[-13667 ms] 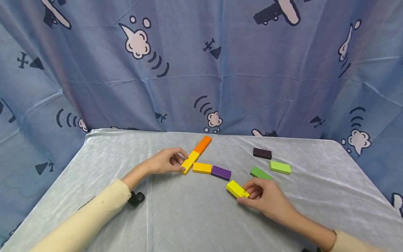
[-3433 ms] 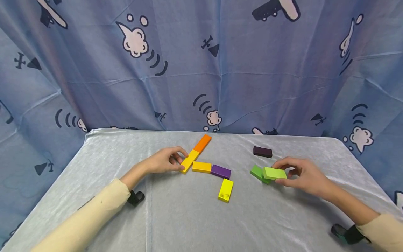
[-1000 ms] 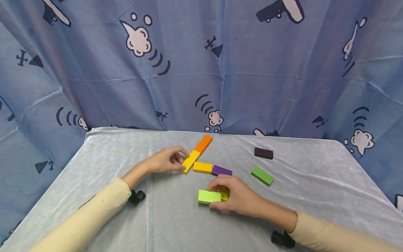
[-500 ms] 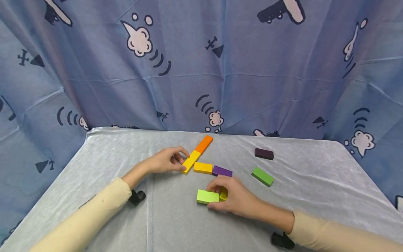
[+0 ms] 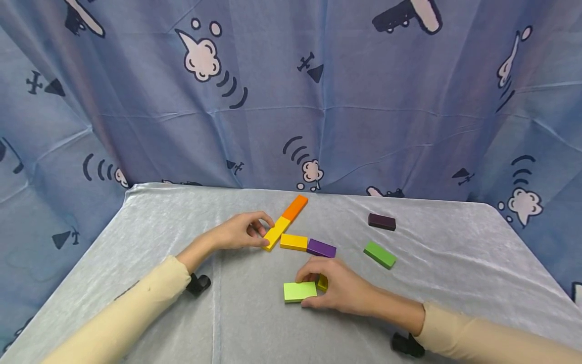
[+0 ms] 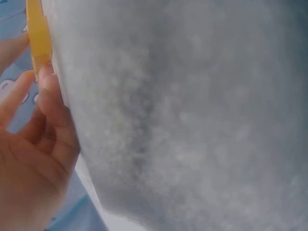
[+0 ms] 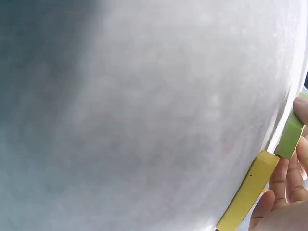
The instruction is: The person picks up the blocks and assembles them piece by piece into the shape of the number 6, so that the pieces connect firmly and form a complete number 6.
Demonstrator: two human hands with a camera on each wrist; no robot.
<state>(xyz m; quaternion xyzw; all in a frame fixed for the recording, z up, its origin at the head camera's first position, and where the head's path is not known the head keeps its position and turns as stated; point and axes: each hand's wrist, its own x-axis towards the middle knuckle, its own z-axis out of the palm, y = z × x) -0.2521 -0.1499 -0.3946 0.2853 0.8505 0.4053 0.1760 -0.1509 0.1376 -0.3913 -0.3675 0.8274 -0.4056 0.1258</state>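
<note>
A blue curtain (image 5: 318,101) printed with cartoon planes and puffs of cloud hangs behind a table (image 5: 150,222) draped in pale grey, faintly shiny cloth, where a person in cream sleeves lays flat coloured blocks end to end. The left hand (image 5: 236,233) rests at the near end of an amber-yellow block (image 5: 275,233), thumb and fingertips curled against it, an orange block (image 5: 295,208) continuing that line toward the curtain. A second golden block (image 5: 293,242) and a purple block (image 5: 321,248) run rightward from there. The right hand (image 5: 338,285) pinches the lime-green block (image 5: 299,291) by its right end, thumb on the near edge and fingers on the far, holding it flat on the cloth and touching the bright yellow block (image 5: 322,282), which the hand mostly hides. The right wrist view shows the two ends meeting at an angle. To seat it well, the lime piece likely wants sliding, not lifting, until its end sits flush, without nudging the yellow one out of the chain. A darker green block (image 5: 379,254) and a near-black block (image 5: 381,221) lie apart to the right.
</note>
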